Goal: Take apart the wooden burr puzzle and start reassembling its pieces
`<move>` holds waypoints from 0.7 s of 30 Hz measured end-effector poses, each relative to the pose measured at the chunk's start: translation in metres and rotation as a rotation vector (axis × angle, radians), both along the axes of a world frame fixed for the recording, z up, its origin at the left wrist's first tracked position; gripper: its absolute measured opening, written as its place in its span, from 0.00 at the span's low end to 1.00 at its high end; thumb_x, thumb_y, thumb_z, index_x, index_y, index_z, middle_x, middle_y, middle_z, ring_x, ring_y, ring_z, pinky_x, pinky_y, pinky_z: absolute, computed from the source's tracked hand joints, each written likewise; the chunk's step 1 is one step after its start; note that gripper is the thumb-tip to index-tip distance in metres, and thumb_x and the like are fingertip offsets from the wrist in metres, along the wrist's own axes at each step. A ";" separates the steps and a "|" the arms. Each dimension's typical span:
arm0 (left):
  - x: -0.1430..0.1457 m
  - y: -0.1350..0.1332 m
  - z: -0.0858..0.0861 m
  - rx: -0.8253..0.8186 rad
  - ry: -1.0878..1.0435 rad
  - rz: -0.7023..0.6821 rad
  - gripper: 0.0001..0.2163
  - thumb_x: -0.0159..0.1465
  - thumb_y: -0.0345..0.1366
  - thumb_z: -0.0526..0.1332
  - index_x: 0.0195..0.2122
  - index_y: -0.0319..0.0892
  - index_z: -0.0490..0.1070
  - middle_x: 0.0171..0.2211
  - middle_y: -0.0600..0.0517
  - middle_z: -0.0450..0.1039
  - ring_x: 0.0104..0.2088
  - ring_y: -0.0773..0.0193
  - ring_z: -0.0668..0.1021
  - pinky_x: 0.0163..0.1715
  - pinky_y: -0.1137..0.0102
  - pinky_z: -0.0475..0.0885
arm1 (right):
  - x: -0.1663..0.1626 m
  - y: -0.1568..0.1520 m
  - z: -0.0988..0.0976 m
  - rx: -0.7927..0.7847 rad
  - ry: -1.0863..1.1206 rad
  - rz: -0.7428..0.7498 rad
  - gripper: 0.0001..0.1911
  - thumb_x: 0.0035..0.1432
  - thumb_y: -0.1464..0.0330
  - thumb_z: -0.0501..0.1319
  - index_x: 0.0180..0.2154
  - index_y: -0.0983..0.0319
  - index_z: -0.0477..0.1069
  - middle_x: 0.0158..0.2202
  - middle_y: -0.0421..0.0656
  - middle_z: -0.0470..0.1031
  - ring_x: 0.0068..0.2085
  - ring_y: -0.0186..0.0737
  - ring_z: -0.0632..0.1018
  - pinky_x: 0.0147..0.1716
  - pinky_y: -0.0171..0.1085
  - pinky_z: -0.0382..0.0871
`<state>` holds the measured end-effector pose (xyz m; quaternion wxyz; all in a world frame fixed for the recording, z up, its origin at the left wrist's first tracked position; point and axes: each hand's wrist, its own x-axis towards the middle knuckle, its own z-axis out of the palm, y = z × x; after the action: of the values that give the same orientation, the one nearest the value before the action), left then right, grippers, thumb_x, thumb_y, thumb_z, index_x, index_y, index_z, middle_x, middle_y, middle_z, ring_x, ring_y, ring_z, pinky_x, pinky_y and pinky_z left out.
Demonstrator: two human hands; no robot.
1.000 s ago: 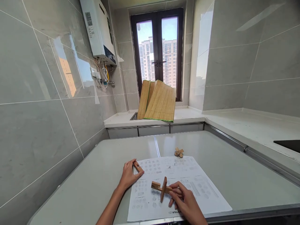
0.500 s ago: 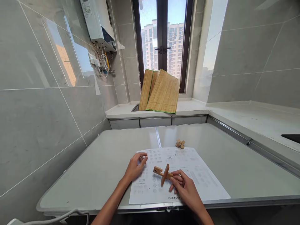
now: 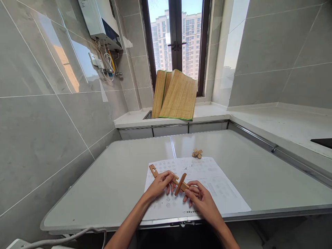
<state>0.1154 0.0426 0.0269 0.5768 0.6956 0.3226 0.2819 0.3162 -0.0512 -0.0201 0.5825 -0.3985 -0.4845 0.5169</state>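
My right hand (image 3: pixel 201 197) grips the right end of two crossed wooden puzzle pieces (image 3: pixel 181 184), held just above the printed sheet. One piece is a notched flat strip, and the other passes across it at an angle. At the strip's left end my left hand (image 3: pixel 164 181) has its thumb and fingers closed on it. Beyond the left hand's knuckles another wooden piece with a cut-out (image 3: pixel 153 170) shows; its lower end is hidden by the hand, so I cannot tell whether it is held. Beneath everything lies the white instruction sheet (image 3: pixel 220 197) with small printed diagrams.
An assembled wooden cross-shaped puzzle (image 3: pixel 197 153) sits at the sheet's far edge on the pale table (image 3: pixel 103 186). Behind stand a white ledge (image 3: pixel 207 112) and a folded bamboo mat (image 3: pixel 178 97) against the window. A grey cable (image 3: pixel 70 238) runs by the near left corner.
My left hand has moved right and closed on the crossed pieces' left end. A cut-out wooden piece now shows beyond it. My right hand keeps its grip; the view has tilted slightly.
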 end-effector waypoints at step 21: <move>0.007 -0.004 -0.004 -0.120 0.004 -0.099 0.24 0.66 0.60 0.61 0.37 0.40 0.70 0.27 0.52 0.76 0.22 0.68 0.76 0.20 0.74 0.62 | 0.012 -0.007 0.011 0.067 0.037 0.193 0.23 0.62 0.54 0.70 0.55 0.54 0.72 0.54 0.48 0.78 0.60 0.54 0.76 0.63 0.52 0.66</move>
<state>0.1221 0.0387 0.0226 0.6301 0.6753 0.3053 0.2318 0.3281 -0.0578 -0.0092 0.5519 -0.3206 -0.5266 0.5616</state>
